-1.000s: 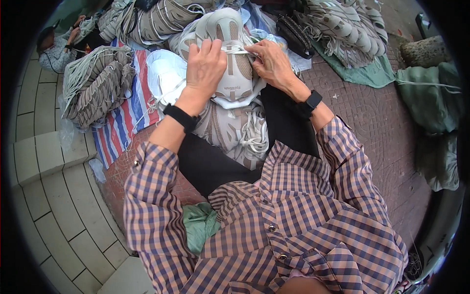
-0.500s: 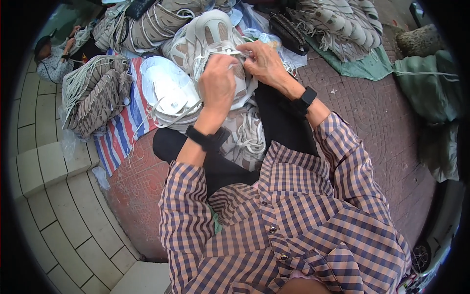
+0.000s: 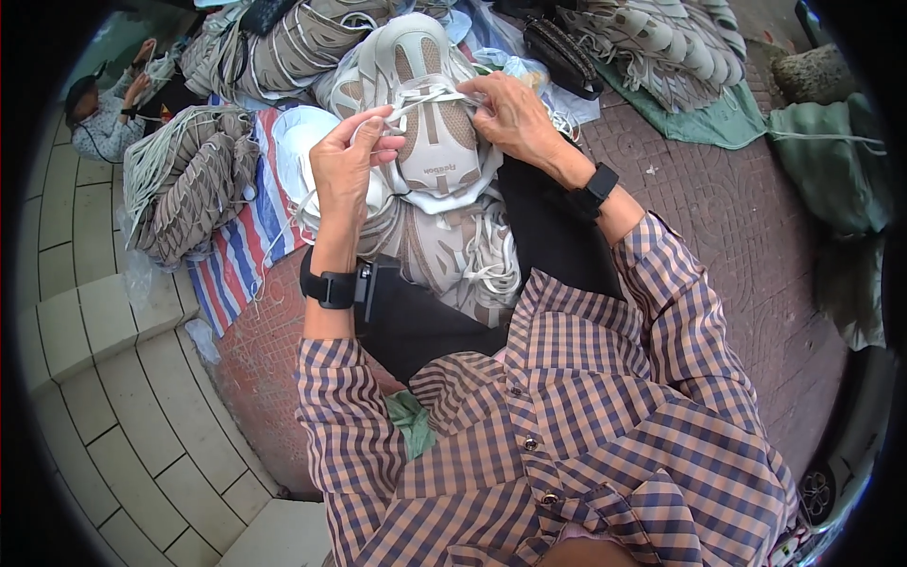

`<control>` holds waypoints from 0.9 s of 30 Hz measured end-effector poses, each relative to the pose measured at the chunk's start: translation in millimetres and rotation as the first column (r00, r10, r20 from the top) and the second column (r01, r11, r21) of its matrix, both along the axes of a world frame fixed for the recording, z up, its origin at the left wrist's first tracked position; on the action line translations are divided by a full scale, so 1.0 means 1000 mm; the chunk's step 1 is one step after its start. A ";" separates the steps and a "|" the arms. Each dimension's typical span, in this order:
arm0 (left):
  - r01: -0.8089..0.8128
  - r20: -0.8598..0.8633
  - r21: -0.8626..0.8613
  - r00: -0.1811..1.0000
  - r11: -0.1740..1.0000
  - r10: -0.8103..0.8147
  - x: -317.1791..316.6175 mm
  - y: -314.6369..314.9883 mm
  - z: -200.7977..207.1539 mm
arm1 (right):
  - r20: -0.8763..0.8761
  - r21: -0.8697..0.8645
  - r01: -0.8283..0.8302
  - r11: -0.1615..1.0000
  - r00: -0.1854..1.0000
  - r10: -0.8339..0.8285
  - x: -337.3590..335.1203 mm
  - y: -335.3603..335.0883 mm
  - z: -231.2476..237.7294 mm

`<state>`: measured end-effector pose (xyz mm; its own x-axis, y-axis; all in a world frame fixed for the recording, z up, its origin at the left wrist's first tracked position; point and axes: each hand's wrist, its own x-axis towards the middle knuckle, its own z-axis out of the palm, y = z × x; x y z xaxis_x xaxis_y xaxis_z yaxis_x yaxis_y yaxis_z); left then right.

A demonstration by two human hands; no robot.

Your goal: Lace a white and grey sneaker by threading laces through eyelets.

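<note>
A white and beige sneaker upper (image 3: pixel 430 142) lies in front of me with its tongue spread toward me and its toe pointing away. White shoelace (image 3: pixel 427 94) crosses it. My left hand (image 3: pixel 348 165) pinches one lace end between thumb and fingertips, at the left edge of the upper. On the other side my right hand (image 3: pixel 515 118) is closed on the lace, its fingertips at the upper's right edge. Between the hands the lace stretches over the eyelets. More uppers with bundled laces (image 3: pixel 491 260) lie beneath, over my lap.
A stack of grey-brown uppers (image 3: pixel 194 184) rests at left by a striped sheet (image 3: pixel 236 269). Further uppers (image 3: pixel 661 47) lie on green cloth (image 3: pixel 713 123) at far right. Green sacks (image 3: pixel 831 161) stand at right. Another person (image 3: pixel 104 113) sits at far left, hands raised.
My left hand has drawn back to the left from the middle of the upper, uncovering the tongue. My right hand has stayed nearly in place.
</note>
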<state>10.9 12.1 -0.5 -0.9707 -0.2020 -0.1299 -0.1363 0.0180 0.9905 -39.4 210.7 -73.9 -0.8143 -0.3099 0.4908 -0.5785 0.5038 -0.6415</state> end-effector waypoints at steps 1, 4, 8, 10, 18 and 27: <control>0.041 0.001 -0.063 0.999 0.997 -0.041 -0.003 -0.011 0.001 | 0.033 -0.016 -0.018 1.000 0.999 0.018 0.002 -0.005 0.004; 0.008 -0.063 -0.357 0.998 0.934 -0.032 -0.034 -0.029 0.013 | 0.157 0.010 -0.029 1.000 0.987 0.027 0.005 -0.009 0.015; -0.521 -0.622 -0.752 0.764 0.404 -0.173 -0.041 -0.007 0.016 | 0.169 0.018 -0.015 1.000 0.986 0.012 0.003 -0.005 0.008; -0.376 -0.532 -0.815 0.786 0.440 -0.314 -0.025 0.019 0.005 | 0.011 0.007 -0.004 1.000 1.000 0.004 -0.001 -0.002 0.002; -0.276 -0.343 -0.917 0.915 0.288 -0.213 -0.012 0.062 -0.033 | 0.106 -0.075 -0.034 0.997 0.994 0.042 -0.002 -0.011 0.011; -0.104 -0.219 -0.889 0.952 0.445 -0.215 0.020 0.063 -0.033 | 0.365 -0.324 -0.052 0.945 0.915 0.175 0.028 0.011 0.011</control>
<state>30.7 75.3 -33.1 -0.9404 0.0055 0.3401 0.1540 0.8984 0.4113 -11.5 222.1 -62.6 -0.9256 -0.2991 0.2321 -0.2977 0.1964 -0.9342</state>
